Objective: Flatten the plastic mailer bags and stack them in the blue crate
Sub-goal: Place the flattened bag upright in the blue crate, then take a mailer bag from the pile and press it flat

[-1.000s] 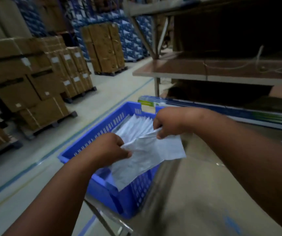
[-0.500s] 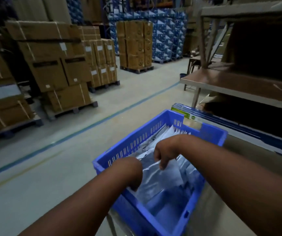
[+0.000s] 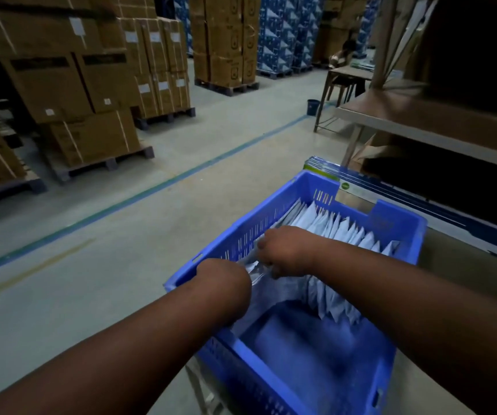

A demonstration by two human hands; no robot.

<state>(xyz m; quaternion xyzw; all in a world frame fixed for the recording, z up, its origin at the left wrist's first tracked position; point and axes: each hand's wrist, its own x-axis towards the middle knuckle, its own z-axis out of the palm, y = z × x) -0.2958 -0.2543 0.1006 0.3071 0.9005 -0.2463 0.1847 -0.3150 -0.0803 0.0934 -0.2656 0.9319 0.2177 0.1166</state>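
My crate is slotted blue plastic; the mailer bags look glossy plastic; far boxes matt cardboard.

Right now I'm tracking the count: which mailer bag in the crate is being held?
The nearest mailer bag, at the row's front, gripped by both the left hand and right hand.

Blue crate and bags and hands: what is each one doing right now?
Blue plastic crate: open-topped, partly filled.
Row of white plastic mailer bags: standing on edge inside the crate.
Newest white mailer bag: in the crate, held by both hands.
Left hand: grip on the newest bag.
Right hand: pinching it.
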